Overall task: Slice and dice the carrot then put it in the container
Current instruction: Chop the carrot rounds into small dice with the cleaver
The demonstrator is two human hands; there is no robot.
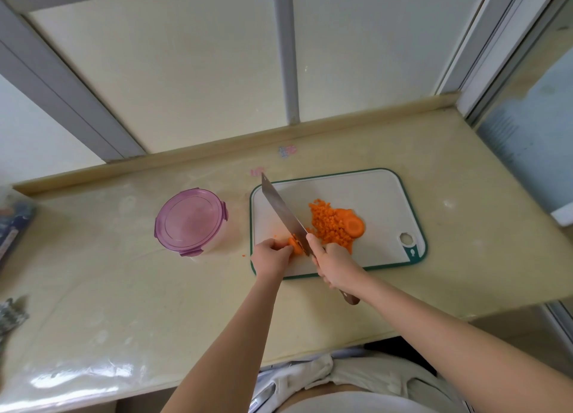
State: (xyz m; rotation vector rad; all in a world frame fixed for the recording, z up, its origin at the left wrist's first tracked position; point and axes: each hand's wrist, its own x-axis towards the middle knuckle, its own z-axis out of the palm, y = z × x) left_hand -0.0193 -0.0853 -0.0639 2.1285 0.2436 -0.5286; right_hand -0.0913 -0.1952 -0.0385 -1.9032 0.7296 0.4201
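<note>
Carrot [296, 245] is sitting as a short orange stub right at your left fingertips. Your left hand [273, 253] is curling its fingers down onto the stub and pinning it to the cutting board [372, 189].

Your right hand [333, 262] is wrapping its fingers firmly around the handle of the knife [283, 214]. One finger is extending forward beside the heel of the blade, and the dark end of the handle is sticking out behind your palm. The blade is meeting the stub directly between your two sets of fingers. Its tip is pointing away from you, reaching past the board's far left corner.

Just beyond and to the right of your right fingers, a diced pile [325, 223] of small orange cubes is lying on the board. A round slice [354, 226] is lying at the pile's right edge, farther from your fingers than the cubes. A few orange crumbs are lying on the board just above your left knuckles. One stray bit [243, 255] is sitting off the board, just left of that hand.

Well to the left of your left fingers, the container [190, 223] is standing on the counter [124, 288]. It is wearing its purple lid and standing apart from the board. Both of your forearms are reaching in over the counter's near edge toward the board's near left part.
</note>
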